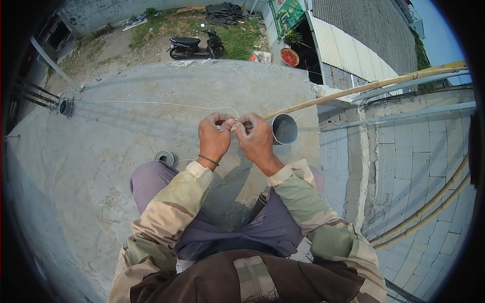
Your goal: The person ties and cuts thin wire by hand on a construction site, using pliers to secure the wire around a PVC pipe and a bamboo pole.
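Two closed hands, my left hand [214, 139] and right hand [256, 140], pinch thin white line [151, 103] against a long yellow bamboo pole [353, 91]. Binding appears begun, unfinished.

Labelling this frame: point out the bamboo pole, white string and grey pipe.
bamboo pole [343, 94]: head view, mid-shaft, right of the hands.
white string [151, 103]: head view, taut stretch left of the hands.
grey pipe [285, 130]: head view, inner wall of its open end.
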Available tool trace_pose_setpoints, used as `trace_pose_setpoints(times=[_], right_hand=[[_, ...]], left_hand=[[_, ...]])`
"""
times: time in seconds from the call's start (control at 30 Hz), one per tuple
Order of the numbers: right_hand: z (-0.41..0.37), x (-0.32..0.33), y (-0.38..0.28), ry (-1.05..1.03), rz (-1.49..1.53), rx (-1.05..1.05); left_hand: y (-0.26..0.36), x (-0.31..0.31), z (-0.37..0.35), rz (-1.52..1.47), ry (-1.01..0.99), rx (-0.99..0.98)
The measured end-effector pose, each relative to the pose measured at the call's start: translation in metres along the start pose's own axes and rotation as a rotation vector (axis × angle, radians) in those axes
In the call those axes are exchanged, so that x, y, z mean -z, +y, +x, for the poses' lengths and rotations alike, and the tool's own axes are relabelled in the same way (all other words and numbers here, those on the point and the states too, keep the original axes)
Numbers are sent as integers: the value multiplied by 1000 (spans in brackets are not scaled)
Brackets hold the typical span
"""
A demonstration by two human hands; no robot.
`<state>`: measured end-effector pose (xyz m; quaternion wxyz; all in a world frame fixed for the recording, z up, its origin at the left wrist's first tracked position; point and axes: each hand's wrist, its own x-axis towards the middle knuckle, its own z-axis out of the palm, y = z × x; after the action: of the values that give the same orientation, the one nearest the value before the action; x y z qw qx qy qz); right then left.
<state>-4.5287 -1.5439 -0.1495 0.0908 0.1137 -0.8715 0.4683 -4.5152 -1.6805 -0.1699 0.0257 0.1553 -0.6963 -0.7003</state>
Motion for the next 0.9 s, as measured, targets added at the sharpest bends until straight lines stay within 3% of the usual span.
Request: trace_pose_setpoints(times=[0.03,0.07,0.1,0.13,0.17,0.2,0.27,0.3,0.37,0.4,0.43,0.5,0.53,0.63,0.77,0.83,0.87,0.9], right_hand=[[5,3,2,-144,43,-185],[9,6,4,-289,86,-372],[13,11,10,-290,87,-373],[16,17,19,-348,530,-654],[17,23,26,-391,981,-924],[18,28,28,-388,982,-923],[20,35,30,-485,1427,-905],[25,41,21,-486,1430,-903],[36,53,-7,-252,1510,-753],[37,52,-1,-255,1514,-755],[36,50,9,-112,1166,-575],[33,38,16,39,526,-268],[30,34,14,44,526,-272],[22,25,1,-82,168,11],[19,18,-1,-117,100,31],[20,19,-1,-68,-42,161],[21,20,-1,-67,-43,162],[22,20,2,-59,64,16]], left_hand=[[-1,2,6,286,-4,-154],[-3,3,10,286,-2,-153],[-5,3,13,381,-6,-307],[-6,3,14,476,-11,-461],[-7,2,15,476,-13,-462],[-8,0,16,415,5,-439],[-9,0,20,356,25,-421],[-14,1,23,346,50,-379],[-17,3,25,339,78,-334],[-15,4,26,194,43,-167],[-14,6,26,50,7,0],[-11,7,23,-48,-32,91],[-9,7,22,-152,-72,179],[-2,5,16,-181,-107,182],[0,4,14,-167,-142,125],[3,5,12,-157,-161,104],[4,5,11,-158,-161,102],[6,6,11,-185,-120,83]])
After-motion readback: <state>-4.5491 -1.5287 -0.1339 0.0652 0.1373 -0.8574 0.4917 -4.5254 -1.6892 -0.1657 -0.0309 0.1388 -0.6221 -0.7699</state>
